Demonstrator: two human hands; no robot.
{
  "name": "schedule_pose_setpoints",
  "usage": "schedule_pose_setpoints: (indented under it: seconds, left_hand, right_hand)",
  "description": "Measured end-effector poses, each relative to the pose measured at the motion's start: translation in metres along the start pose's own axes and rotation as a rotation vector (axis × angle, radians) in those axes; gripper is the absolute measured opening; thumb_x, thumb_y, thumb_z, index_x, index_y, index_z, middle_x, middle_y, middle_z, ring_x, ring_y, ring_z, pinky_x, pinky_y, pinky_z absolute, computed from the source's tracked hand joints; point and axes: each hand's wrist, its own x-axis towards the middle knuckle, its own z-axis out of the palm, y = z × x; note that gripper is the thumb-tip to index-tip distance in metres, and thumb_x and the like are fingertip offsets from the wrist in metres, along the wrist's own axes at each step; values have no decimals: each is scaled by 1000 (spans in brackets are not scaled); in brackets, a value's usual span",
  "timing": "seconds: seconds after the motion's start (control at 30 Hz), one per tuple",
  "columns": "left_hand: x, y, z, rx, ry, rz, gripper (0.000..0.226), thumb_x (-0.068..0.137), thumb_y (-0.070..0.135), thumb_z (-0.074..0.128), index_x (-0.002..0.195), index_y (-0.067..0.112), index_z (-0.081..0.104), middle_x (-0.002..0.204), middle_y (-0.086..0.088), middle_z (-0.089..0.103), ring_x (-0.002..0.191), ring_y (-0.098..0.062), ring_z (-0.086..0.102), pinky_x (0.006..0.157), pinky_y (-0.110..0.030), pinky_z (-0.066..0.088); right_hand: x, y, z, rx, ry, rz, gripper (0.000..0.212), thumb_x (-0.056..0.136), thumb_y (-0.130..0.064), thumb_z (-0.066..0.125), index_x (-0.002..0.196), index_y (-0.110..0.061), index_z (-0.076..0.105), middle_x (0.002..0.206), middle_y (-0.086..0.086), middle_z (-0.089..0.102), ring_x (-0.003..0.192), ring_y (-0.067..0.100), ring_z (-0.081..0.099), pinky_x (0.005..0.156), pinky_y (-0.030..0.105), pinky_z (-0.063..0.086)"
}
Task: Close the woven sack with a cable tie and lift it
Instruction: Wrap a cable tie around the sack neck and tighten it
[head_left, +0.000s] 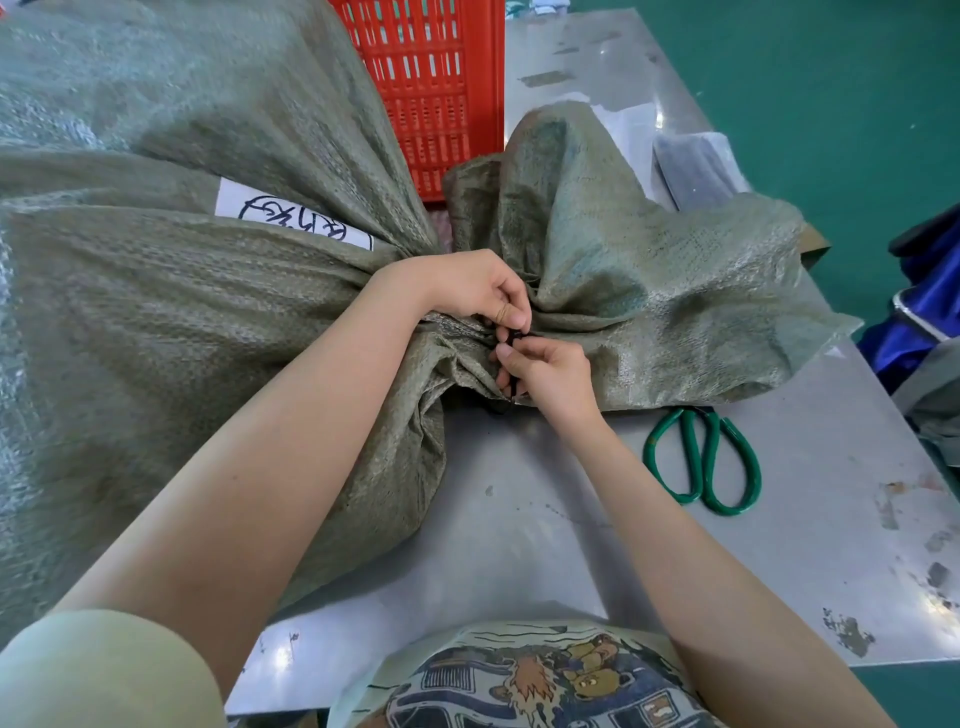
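A big grey-green woven sack (171, 291) lies on its side across the metal table, full, with a white handwritten label (291, 218) on it. Its neck is bunched at the middle and the loose mouth fabric (649, 291) fans out to the right. A thin black cable tie (511, 343) wraps the bunched neck. My left hand (467, 288) pinches the tie from above at the neck. My right hand (545, 371) grips the tie's lower part from below, with its tail running down past my fingers. Most of the tie is hidden by my fingers.
Green-handled scissors (701, 457) lie on the metal table (519, 519) to the right of my right arm, partly under the sack's mouth. A red plastic crate (436, 88) stands behind the sack. A dark flat packet (696, 166) lies at the back right. Blue fabric (924, 291) sits beyond the table's right edge.
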Motion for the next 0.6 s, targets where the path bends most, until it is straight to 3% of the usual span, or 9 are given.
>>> schedule_pose_setpoints:
  seconds: [0.23, 0.33, 0.43, 0.5, 0.6]
  left_hand:
    - [-2, 1, -1, 17, -33, 23, 21, 83, 8, 65, 102, 0, 69, 49, 22, 66, 52, 13, 58, 63, 3, 43]
    - [-3, 3, -1, 64, -33, 27, 26, 78, 14, 71, 105, 14, 71, 63, 20, 67, 54, 18, 54, 64, 5, 38]
    - [-4, 4, -2, 112, -22, 22, 27, 76, 18, 73, 103, 15, 72, 72, 15, 63, 54, 18, 53, 61, 4, 36]
    - [-4, 5, -2, 129, -1, 9, 27, 76, 19, 73, 103, 15, 73, 72, 15, 62, 55, 15, 52, 61, 3, 36]
    - [-3, 5, -2, 149, 11, 0, 28, 76, 18, 73, 103, 12, 72, 71, 15, 61, 55, 12, 52, 59, 2, 36]
  right_hand:
    - [-3, -12, -4, 175, -99, 155, 25, 88, -9, 58, 64, -13, 65, 36, -6, 59, 37, 0, 53, 41, 9, 42]
    - [-8, -13, -6, 254, -131, 176, 15, 88, -11, 57, 78, -7, 68, 45, -7, 65, 43, -3, 59, 48, 7, 47]
    - [-13, -12, -8, 244, -99, 127, 14, 86, -8, 60, 98, -10, 67, 69, -3, 67, 54, 0, 61, 58, 8, 50]
    - [-16, -12, -9, 212, 37, 92, 15, 83, -5, 60, 94, -15, 65, 71, 0, 64, 58, 8, 59, 60, 15, 49]
    - [-18, -16, -9, 209, 172, 96, 15, 84, -10, 56, 70, -15, 61, 62, 3, 57, 51, 13, 52, 53, 21, 43]
